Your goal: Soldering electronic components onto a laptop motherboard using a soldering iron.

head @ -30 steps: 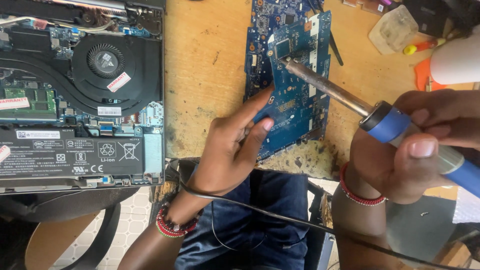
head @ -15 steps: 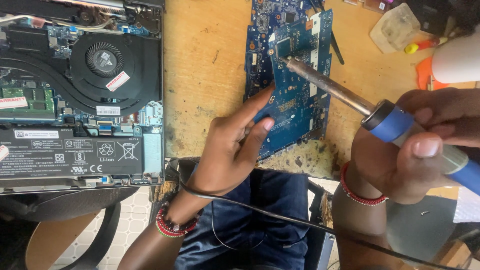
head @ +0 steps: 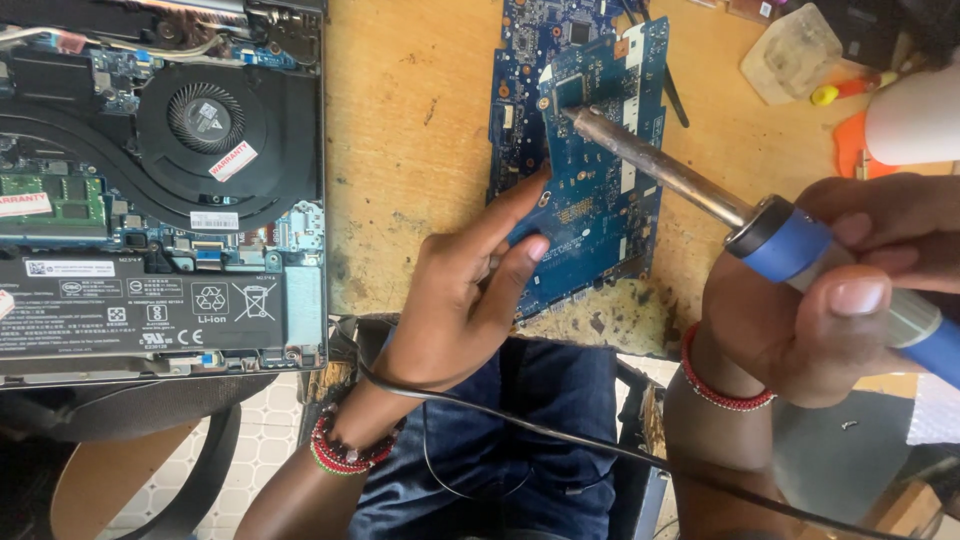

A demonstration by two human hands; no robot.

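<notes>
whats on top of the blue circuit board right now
The soldering iron tip rests near the board's upper middle, held by the right hand. The left hand presses fingertips on the blue circuit board at its lower left edge. Whatever lies beneath those fingers is hidden.

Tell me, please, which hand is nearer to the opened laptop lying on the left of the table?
Left. The left hand presses on the blue circuit board, just right of the laptop. The right hand holds the soldering iron far off right.

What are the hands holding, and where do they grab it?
The right hand grips the soldering iron by its blue handle. The left hand holds nothing; its fingers press on the blue circuit board.
</notes>
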